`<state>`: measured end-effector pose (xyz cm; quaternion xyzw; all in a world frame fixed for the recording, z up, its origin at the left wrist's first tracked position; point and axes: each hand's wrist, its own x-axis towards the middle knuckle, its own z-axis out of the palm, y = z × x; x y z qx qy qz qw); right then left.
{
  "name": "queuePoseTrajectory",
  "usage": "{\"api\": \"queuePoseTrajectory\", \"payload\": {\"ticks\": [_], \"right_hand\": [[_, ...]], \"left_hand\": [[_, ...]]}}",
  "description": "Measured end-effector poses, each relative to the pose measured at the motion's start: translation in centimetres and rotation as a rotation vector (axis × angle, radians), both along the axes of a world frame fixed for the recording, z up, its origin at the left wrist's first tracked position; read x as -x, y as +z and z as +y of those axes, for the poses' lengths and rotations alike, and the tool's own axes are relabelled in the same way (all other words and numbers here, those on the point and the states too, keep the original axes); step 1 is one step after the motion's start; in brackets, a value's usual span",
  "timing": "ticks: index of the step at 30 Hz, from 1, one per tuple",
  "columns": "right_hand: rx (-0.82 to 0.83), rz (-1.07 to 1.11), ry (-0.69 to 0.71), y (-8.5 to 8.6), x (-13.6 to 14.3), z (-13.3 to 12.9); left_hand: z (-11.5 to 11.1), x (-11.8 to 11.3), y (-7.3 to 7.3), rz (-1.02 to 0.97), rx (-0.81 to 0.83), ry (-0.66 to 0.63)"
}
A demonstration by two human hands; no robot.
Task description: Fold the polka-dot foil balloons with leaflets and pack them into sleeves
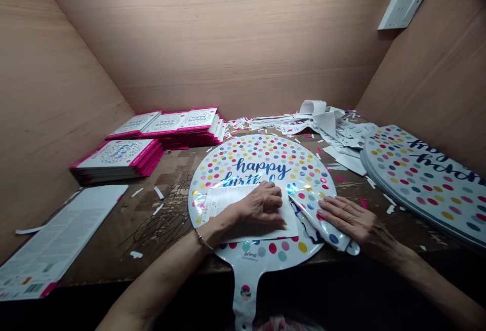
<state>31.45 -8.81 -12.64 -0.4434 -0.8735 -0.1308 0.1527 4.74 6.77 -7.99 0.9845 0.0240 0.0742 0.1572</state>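
Round white polka-dot foil balloon [261,152] lies flat centre, tail pointing near. Left hand [262,204], fingers curled, on white printed paper sheet [230,200]; pinch, cannot tell. Right hand [355,219], fingers together, atop folded dotted foil piece [312,213], long axis far-left to near-right.

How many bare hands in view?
2: left hand on the white printed rectangular sheet, right hand on the folded, shiny white polka-dotted film. None appear hidden.
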Motion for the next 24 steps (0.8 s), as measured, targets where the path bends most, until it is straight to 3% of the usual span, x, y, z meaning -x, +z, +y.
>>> {"api": "queuePoseTrajectory", "payload": {"ticks": [5, 10, 14, 24], "right_hand": [[0.032, 0.001, -0.002, -0.4, -0.1, 0.0], [0.007, 0.001, -0.004, -0.2, -0.4, 0.0], [-0.009, -0.019, -0.041, 0.1, -1.0, -0.2], [0.023, -0.022, 0.056, 0.4, -2.0, -0.4]], "left_hand": [[-1.9, 0.7, 1.0, 0.037, 0.034, -0.038], [-3.5, -0.8, 0.0, 0.035, -0.076, 0.047], [-4.1, -2.1, -1.0, -0.001, -0.139, 0.04], [-4.0, -1.9, -1.3, -0.067, -0.066, 0.013]]}}
